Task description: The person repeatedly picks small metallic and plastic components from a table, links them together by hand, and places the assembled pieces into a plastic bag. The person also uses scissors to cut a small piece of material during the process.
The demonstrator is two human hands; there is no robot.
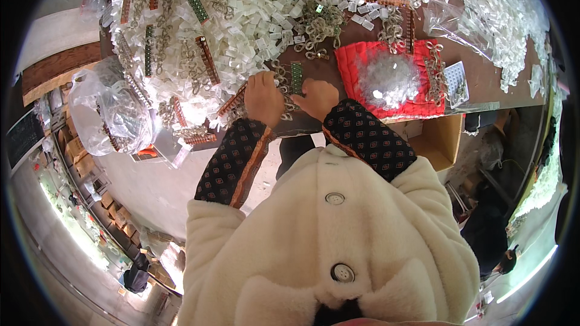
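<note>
Head view, looking down: my left hand point(264, 98) and right hand point(318, 98) are close together at the near edge of the brown table point(483, 63), with a narrow gap between them. A green strip point(296, 76) stands upright in the picture at that gap, its lower end by my right thumb, and pale looped links point(281, 75) lie just left of it. My left fingers curl downward beside the links (whether either hand is clamped on anything, I cannot tell, since my own knuckles hide it). A reddish-brown strip point(232, 102) slants just left of my left hand.

Beyond my hands spreads a big heap of small clear pieces point(254, 24), with more strips and looped links lying on it. To my right, a red cloth point(347, 72) bears a mound of clear bits point(389, 81). A clear plastic bag point(115, 118) bulges at the table's left side, and an open cardboard box point(444, 142) sits below the right edge.
</note>
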